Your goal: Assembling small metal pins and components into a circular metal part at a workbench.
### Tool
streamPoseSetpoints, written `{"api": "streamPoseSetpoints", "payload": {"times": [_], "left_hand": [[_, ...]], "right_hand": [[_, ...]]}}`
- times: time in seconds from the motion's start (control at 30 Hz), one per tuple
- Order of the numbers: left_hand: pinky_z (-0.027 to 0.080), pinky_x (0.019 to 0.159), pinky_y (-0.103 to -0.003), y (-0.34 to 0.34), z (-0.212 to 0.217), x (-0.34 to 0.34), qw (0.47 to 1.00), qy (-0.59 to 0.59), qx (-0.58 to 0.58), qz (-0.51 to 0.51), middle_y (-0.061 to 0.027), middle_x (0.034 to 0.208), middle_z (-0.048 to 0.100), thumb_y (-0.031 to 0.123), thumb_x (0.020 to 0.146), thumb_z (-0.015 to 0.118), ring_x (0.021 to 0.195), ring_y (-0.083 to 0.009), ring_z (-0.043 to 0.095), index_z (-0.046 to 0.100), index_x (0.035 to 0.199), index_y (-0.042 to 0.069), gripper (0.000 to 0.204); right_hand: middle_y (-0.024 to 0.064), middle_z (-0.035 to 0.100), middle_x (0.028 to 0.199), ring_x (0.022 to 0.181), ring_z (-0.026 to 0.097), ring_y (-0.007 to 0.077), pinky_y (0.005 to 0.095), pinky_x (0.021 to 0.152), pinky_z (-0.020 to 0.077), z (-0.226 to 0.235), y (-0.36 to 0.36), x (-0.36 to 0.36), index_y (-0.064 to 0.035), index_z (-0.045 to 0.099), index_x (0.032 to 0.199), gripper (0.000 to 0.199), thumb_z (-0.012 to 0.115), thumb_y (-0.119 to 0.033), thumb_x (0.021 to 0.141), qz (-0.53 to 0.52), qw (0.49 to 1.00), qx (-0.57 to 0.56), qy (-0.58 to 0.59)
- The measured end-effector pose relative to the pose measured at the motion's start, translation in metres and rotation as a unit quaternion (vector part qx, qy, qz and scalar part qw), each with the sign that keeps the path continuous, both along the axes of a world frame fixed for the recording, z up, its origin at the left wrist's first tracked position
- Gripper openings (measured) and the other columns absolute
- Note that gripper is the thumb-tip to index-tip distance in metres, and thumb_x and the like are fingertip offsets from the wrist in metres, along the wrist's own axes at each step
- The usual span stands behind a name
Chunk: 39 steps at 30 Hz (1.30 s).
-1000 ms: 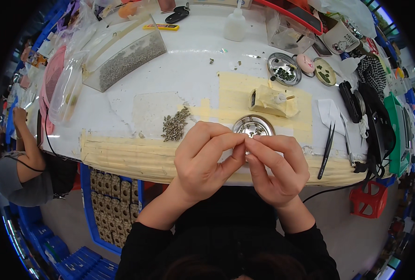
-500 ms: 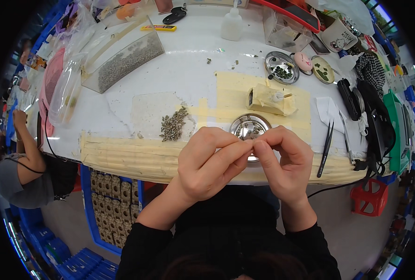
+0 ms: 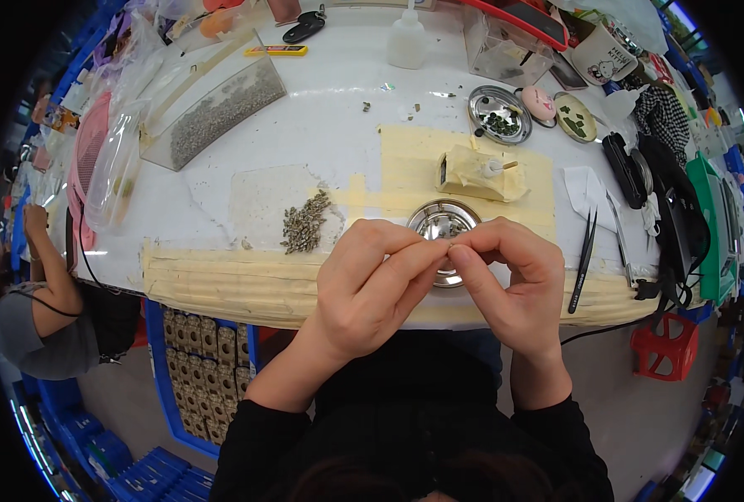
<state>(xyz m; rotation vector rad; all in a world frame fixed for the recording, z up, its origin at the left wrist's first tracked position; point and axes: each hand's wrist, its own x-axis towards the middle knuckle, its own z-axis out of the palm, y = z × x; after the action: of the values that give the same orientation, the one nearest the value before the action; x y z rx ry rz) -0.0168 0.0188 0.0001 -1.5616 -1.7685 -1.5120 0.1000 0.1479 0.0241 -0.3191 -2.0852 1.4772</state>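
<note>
Cluttered white tabletop (image 3: 322, 125) sitting behind, left hand (image 3: 372, 289) and right hand (image 3: 510, 284) meeting fingertip to fingertip, each grip pinching something tiny over a metal dish (image 3: 439, 222).

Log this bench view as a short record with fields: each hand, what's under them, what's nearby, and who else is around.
Left hand: fingertips pinched against the right hand's, above the table edge; whatever is held is too small to tell.
Right hand: pinched, meeting the left.
Below hands: round metal dish, partly hidden.
Left of dish: pile of small grey parts.
Behind dish: taped block.
Right: black tweezers.
Table: white, front edge wrapped in tape.
Other person: at far left.
</note>
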Motion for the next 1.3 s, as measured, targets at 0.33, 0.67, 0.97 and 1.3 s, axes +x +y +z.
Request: {"api": "streamPoseSetpoints", "payload": {"times": [0.33,0.67,0.97,1.3], "left_hand": [[0.048,0.059,-0.031,0.0008,0.0003,-0.0006,1.000,0.006,-0.001,-0.001,-0.0075,0.084,0.062,-0.008,0.069,0.078,0.073,-0.0224,0.061,0.071,0.095,-0.002,0.027],[0.048,0.060,-0.030,-0.0007,0.0033,-0.0010,1.000,-0.017,-0.008,-0.009,-0.0074,0.084,0.063,-0.007,0.070,0.079,0.073,-0.0216,0.061,0.072,0.096,-0.001,0.028],[0.049,0.061,-0.028,-0.0075,0.0062,-0.0038,0.993,-0.106,-0.013,-0.059,-0.0073,0.085,0.064,-0.007,0.071,0.080,0.074,-0.0185,0.062,0.073,0.097,0.001,0.028],[0.048,0.061,-0.028,-0.0033,0.0044,-0.0017,0.997,-0.072,-0.017,-0.034,-0.0083,0.086,0.064,-0.006,0.072,0.080,0.073,-0.0196,0.061,0.073,0.097,0.001,0.027]], "right_hand": [[0.0082,0.067,0.076,0.066,0.065,0.0124,0.0241,0.061,0.0513,0.0009,0.0017,-0.0004,0.0034,0.069,0.087,0.004,0.071,0.000,0.085,0.005,0.999,0.033,0.004],[0.0078,0.068,0.078,0.067,0.064,0.0111,0.0237,0.062,0.0505,0.0002,0.0015,-0.0008,0.0037,0.069,0.088,0.006,0.069,-0.002,0.088,0.023,0.999,-0.022,0.005],[0.0073,0.066,0.081,0.071,0.061,0.0096,0.0240,0.064,0.0492,-0.0032,-0.0052,0.0010,0.0044,0.066,0.090,0.008,0.066,-0.004,0.092,0.048,0.983,-0.176,-0.011],[0.0079,0.061,0.074,0.061,0.058,0.0160,0.0266,0.055,0.0464,0.0010,-0.0003,-0.0031,0.0018,0.064,0.085,0.005,0.069,0.002,0.085,-0.007,0.992,0.124,0.029]]}}
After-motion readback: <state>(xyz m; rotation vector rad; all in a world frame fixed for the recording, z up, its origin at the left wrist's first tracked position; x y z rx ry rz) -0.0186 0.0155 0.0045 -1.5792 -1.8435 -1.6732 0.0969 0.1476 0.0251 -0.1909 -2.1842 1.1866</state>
